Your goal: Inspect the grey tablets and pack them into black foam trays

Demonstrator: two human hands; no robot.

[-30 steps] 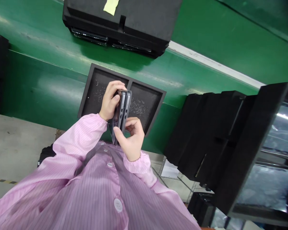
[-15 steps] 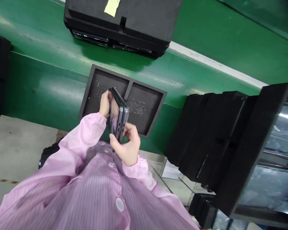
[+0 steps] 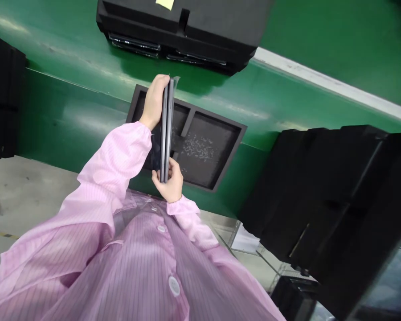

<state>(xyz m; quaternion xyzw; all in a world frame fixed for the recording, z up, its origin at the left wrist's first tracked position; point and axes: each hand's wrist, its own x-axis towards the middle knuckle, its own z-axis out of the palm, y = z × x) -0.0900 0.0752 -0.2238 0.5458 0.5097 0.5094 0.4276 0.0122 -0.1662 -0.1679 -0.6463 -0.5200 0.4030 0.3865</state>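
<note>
Two thin grey tablets (image 3: 166, 129) are pressed flat together and held edge-on in front of me, long side running up and down. My left hand (image 3: 153, 101) grips their upper end, fingers wrapped round the far edge. My right hand (image 3: 171, 182) pinches the lower end from below. A clear film edge sticks out at the top. Behind them, on the green belt (image 3: 70, 111), lies a black foam tray (image 3: 217, 165) with two shallow pockets, both without a device in them.
A stack of black foam trays (image 3: 203, 26) with devices in its slots stands further along the belt, a yellow note on top. More black trays (image 3: 321, 196) stand on edge at the right. Dark stacks (image 3: 2, 89) sit at the left. Grey floor lies below left.
The two tablets have been turned from a tilted hold to fully edge-on and raised. My left hand slid up to their top end; my right hand stays at the bottom.
</note>
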